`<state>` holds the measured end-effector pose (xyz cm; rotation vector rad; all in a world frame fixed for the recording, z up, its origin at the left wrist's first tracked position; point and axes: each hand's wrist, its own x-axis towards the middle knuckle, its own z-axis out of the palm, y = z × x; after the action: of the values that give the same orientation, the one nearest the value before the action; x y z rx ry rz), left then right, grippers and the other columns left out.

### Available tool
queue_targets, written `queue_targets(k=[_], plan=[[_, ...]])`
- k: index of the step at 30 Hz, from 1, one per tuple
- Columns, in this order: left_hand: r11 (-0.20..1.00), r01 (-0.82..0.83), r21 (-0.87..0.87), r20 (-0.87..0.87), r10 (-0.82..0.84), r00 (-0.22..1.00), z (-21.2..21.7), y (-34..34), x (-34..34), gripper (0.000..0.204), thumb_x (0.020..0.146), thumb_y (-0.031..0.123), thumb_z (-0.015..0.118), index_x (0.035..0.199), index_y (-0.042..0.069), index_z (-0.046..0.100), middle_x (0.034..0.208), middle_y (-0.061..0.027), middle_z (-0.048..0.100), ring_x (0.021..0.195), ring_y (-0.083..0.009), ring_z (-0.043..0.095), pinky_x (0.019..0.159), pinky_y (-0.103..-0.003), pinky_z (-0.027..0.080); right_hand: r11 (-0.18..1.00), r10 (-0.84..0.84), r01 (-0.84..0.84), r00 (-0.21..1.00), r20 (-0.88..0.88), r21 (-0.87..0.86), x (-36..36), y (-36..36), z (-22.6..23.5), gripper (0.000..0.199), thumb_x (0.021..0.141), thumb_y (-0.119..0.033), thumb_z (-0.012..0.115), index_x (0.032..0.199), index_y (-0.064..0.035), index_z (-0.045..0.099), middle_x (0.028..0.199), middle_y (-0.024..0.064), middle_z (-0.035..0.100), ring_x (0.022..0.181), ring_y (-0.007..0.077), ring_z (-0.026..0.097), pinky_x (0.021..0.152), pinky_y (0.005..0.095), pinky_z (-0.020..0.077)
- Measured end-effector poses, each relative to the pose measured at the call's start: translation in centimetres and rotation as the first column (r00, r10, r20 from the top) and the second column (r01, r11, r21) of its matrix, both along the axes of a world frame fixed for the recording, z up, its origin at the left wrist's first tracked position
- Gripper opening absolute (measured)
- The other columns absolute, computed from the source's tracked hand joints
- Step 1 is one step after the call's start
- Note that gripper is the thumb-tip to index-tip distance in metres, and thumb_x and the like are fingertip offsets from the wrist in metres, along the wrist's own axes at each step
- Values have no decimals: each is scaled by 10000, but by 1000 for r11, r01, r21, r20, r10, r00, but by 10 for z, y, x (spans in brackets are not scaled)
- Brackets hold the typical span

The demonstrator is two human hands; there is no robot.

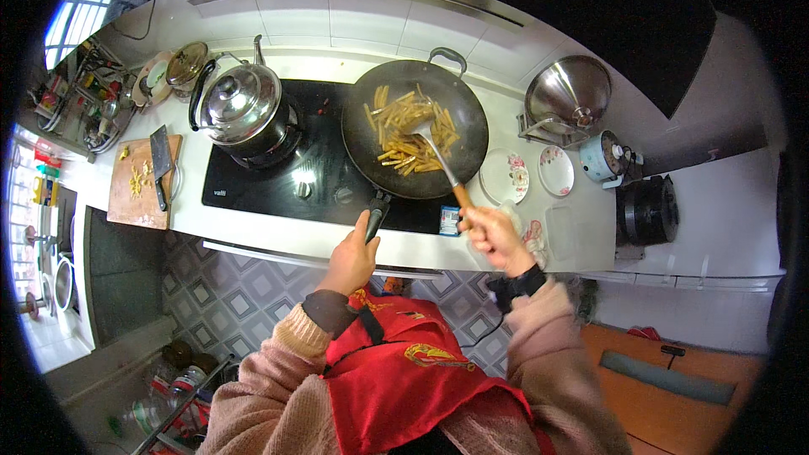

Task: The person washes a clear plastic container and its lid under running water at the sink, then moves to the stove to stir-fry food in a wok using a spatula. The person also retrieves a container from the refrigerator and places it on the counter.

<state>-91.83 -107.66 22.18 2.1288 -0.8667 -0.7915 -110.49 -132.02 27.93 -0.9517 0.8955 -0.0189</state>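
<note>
A dark wok (362,139) stands on the right side of the black glass cooktop (253,190). My left hand (352,259) is closed around the wok's black handle (377,215). In my right hand (493,236) is the wooden end of a spatula (443,167), gripped with closed fingers. The spatula's metal blade rests among yellow-brown strips of food (407,145) that look like potato strips, and part of the blade is hidden by them.
A steel kettle (242,101) sits on the left burner. Further left, a cleaver (160,156) and chopped pieces lie on a wooden cutting board (126,202). Two floral plates (497,181) are right of the wok, with a steel lid (569,88) in a rack behind and a small blue-white appliance (597,157) beyond.
</note>
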Motion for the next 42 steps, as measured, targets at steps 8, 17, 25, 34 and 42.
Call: queue_targets(k=[8,17,25,34,42], plan=[[1000,9,-20,-5,-9,1000,-1,0,1,602,962,226,584,1487,67,337,1054,-311,646,951,-492,624,817,-526,494,-447,52,-672,639,-767,-590,22,-78,157,224,862,-164,621,1055,-87,705,772,170,685,738,311,688,662,427,540],[1000,0,-4,1,0,1000,0,1,-1,597,962,220,588,1484,63,343,1055,-306,646,941,-490,628,812,-527,498,-647,-76,-703,445,-893,-295,104,-56,153,168,748,-145,638,867,-93,746,722,137,679,698,325,697,616,427,544],[1000,-4,-12,5,4,1000,1,1,0,595,957,237,591,1480,80,355,1058,-284,651,917,-480,636,796,-538,505,-760,-257,-628,527,-810,-167,81,-86,130,187,816,-134,593,964,-95,701,772,102,642,731,266,676,635,383,543],[977,-206,-61,-472,153,868,-26,13,41,457,994,321,595,1328,13,550,956,-144,700,787,-220,671,718,-373,542,-781,-74,-537,586,-807,-318,68,-73,145,121,801,-152,618,879,-98,694,730,102,647,695,259,682,591,372,531],[1000,10,7,425,-12,905,-109,-23,105,273,818,263,733,965,37,689,934,-154,636,952,-364,616,817,-456,517,-345,167,-762,525,-835,-548,92,-36,132,252,864,-229,676,1088,-124,723,852,174,711,810,366,690,727,466,537]])
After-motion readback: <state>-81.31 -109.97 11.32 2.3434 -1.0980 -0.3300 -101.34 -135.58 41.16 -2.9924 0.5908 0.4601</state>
